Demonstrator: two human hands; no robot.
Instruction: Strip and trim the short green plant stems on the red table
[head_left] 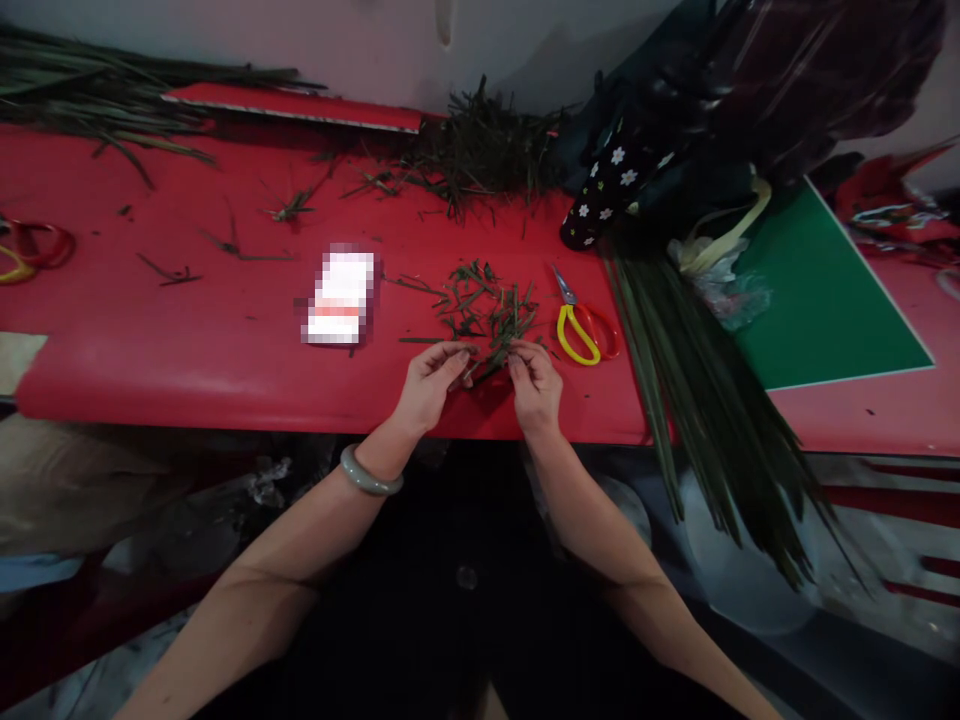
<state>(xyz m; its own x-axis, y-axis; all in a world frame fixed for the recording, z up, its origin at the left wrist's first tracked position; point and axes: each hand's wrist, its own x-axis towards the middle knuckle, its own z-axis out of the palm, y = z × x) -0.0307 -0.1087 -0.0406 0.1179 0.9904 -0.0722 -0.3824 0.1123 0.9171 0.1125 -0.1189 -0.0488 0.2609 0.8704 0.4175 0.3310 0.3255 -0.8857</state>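
Note:
My left hand [431, 385] and my right hand [534, 385] meet at the front edge of the red table [187, 340]. Both are pinched on a small green leaf strip piece [486, 366] held between them. A grey-green bangle [369, 474] circles my left wrist. Just beyond the fingers lies a scatter of short green leaf cuttings [487, 305]. Scissors [579, 322] with yellow and red handles lie to the right of the cuttings, apart from my right hand.
A bundle of long green leaves [705, 400] hangs over the table's front edge at right, beside a green board [817, 290]. A blurred white packet [341, 298] lies left of the cuttings. More leaves [112, 95] and trimmings [480, 150] lie at the back. Dark flowered fabric [607, 185] sits at back right.

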